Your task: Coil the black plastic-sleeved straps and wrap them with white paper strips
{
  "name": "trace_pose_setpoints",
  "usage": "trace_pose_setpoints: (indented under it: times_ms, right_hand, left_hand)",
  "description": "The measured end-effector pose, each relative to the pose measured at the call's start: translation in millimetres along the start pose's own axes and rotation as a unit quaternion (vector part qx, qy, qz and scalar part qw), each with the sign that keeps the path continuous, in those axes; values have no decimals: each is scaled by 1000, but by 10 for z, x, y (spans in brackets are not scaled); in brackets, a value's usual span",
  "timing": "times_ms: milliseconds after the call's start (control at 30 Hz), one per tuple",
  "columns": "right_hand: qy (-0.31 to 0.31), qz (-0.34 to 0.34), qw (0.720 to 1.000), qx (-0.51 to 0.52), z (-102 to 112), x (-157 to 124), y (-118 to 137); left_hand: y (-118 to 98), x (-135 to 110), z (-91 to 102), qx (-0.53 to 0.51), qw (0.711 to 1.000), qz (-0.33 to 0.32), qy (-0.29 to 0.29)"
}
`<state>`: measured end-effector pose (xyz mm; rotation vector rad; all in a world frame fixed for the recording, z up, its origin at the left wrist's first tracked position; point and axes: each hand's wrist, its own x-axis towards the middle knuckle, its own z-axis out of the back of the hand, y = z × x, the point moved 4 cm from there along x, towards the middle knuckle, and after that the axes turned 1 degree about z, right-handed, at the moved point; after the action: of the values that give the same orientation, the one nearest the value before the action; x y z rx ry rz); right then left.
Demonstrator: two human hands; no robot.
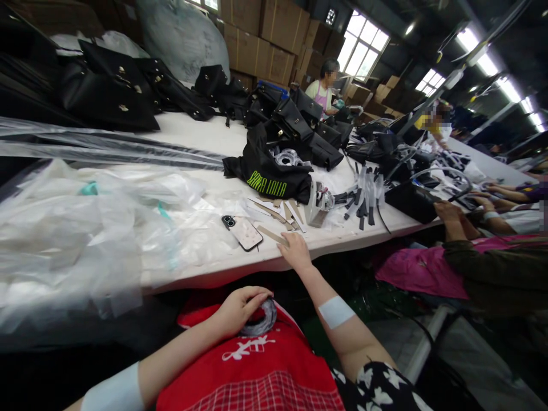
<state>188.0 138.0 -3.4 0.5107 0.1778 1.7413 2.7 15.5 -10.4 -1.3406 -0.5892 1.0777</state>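
Observation:
My left hand (240, 308) rests in my lap on a red apron (261, 365), its fingers curled round a grey roll of tape (262, 319). My right hand (295, 251) reaches up to the near edge of the white table (205, 268) and touches a flat tan cardboard strip (274, 235) with its fingers closed on it. A phone (243, 232) lies face down just left of that hand. More tan strips (278, 210) lie fanned out behind it.
Crumpled clear plastic bags (85, 240) cover the table's left part. A black garment with green lettering (268, 174), black straps (363, 197) and black handbags (107, 85) lie farther back. Co-workers' hands (454, 220) work at the right. Cardboard boxes (257, 40) are stacked behind.

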Motion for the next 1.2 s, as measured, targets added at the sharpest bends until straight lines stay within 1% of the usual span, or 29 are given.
trace_pose_setpoints:
  times_ms: [67,100,133,200,267,333,433,500,533,567,600,633,667,700,733,767,800,833,900,1000,1067,1133,1200]
  right_hand:
    - [10,6,1000,-27,-149,95,-53]
    - [10,11,999,-29,-186,128,-68]
    - [6,16,999,-27,-194,154,-73]
    - [-5,23,999,-22,-124,177,-49]
    - [-17,26,999,-12,38,145,28]
    - [-24,41,998,28,252,47,163]
    - [-16,78,991,106,601,-175,398]
    - [0,76,988,135,819,-318,495]
    - [26,64,987,147,908,-381,520]
    - [71,51,983,163,979,-443,537]
    - [139,43,973,178,1028,-509,558]
    - [220,46,957,184,1063,-585,587]
    - [294,58,938,174,1097,-666,622]
    - [351,77,922,146,1131,-744,659]
    - [382,95,914,100,1166,-808,694]
    - [389,110,914,45,1198,-854,727]
    - [382,118,916,-11,1224,-885,763]
    - [373,123,918,-58,1240,-909,804]
    - [374,137,910,-118,1236,-951,902]
    - [380,165,898,-148,1171,-985,1051]
    - [374,184,896,-154,1073,-992,1130]
    - [366,199,897,-147,920,-991,1181]
    - [356,195,904,-138,750,-970,1175]
  left_hand:
    - [-9,-18,29,-14,1000,10,3]
    - [-11,-29,47,-19,1000,14,-1]
    - [-10,-40,64,-24,1000,17,-8]
    - [1,-58,91,-32,999,25,-24]
    - [19,-67,104,-41,998,37,-34]
    - [42,-66,101,-54,997,53,-31]
    - [68,-42,84,-72,995,67,-22]
    - [82,-13,70,-75,995,63,-23]
    - [91,4,58,-78,995,61,-21]
    - [104,20,42,-83,994,63,-16]
    - [119,34,24,-93,993,70,-9]
    - [133,47,4,-105,991,78,0]
    - [144,57,-13,-120,989,86,9]
    - [152,65,-31,-136,986,96,20]
    - [156,71,-46,-149,983,106,30]
    - [153,74,-58,-158,980,114,39]
    - [146,76,-68,-163,978,120,48]
    - [134,77,-74,-162,977,126,55]
    - [100,79,-79,-146,979,128,62]
    - [41,80,-84,-109,984,126,66]
    - [6,78,-93,-89,986,122,66]
    - [-21,73,-111,-88,987,115,69]
    - [-34,69,-122,-93,988,104,67]
